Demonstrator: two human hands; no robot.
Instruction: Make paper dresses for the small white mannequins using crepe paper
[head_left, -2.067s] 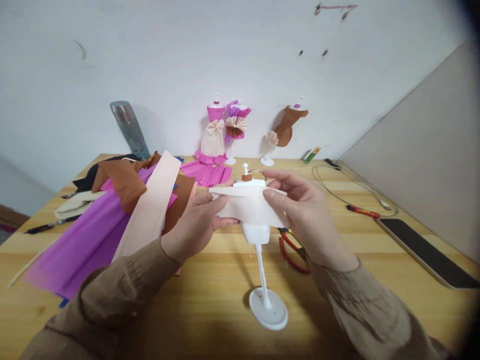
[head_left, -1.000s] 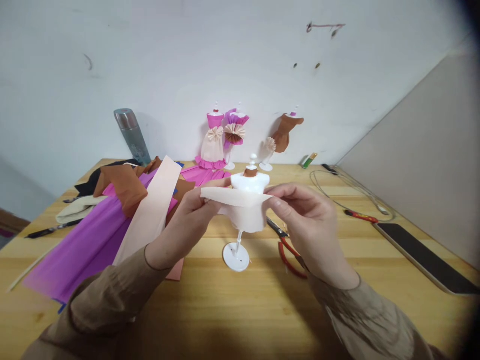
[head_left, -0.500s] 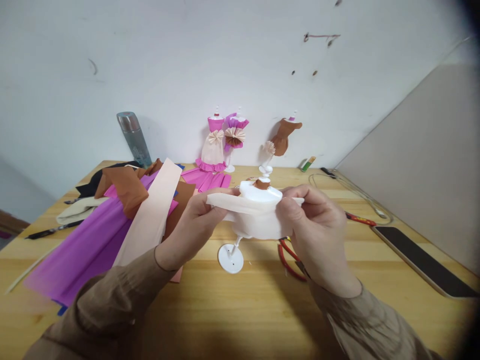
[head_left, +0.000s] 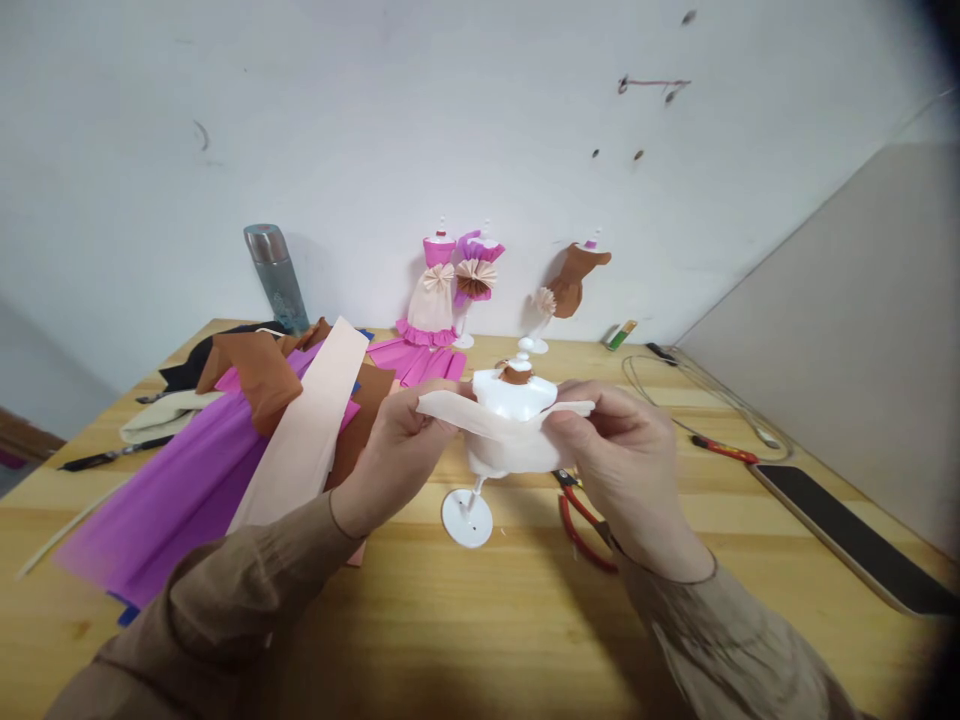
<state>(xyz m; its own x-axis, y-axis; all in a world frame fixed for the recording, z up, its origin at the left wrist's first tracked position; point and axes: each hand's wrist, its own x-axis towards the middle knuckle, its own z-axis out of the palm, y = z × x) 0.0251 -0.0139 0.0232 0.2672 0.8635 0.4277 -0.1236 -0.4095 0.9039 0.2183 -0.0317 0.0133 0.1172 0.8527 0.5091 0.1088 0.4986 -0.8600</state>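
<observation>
A small white dress form [head_left: 512, 393] with a brown band round its neck stands tilted on a thin stand with a round base [head_left: 466, 518]. Across its chest lies a pale cream crepe paper strip [head_left: 499, 428], folded over along the top. My left hand [head_left: 401, 440] pinches one end of the strip between thumb and fingers. At the other end, my right hand [head_left: 626, 460] pinches the strip close against the form's side. Red-handled pliers [head_left: 577, 530] lie behind and below my right hand, partly covered by it.
Purple crepe paper [head_left: 172, 510], a pale strip [head_left: 300, 440] and brown pieces [head_left: 262, 385] pile up at left. Behind stand dressed forms [head_left: 433, 290], a brown-clad form [head_left: 574, 280] and a bottle [head_left: 277, 280]. A phone [head_left: 847, 535], a red-handled tool [head_left: 724, 450] and a cable [head_left: 720, 380] lie right.
The strip's upper edge now dips into a V at the form's chest, where it ran straighter before. Both hands still hold its ends. The view has shifted slightly.
</observation>
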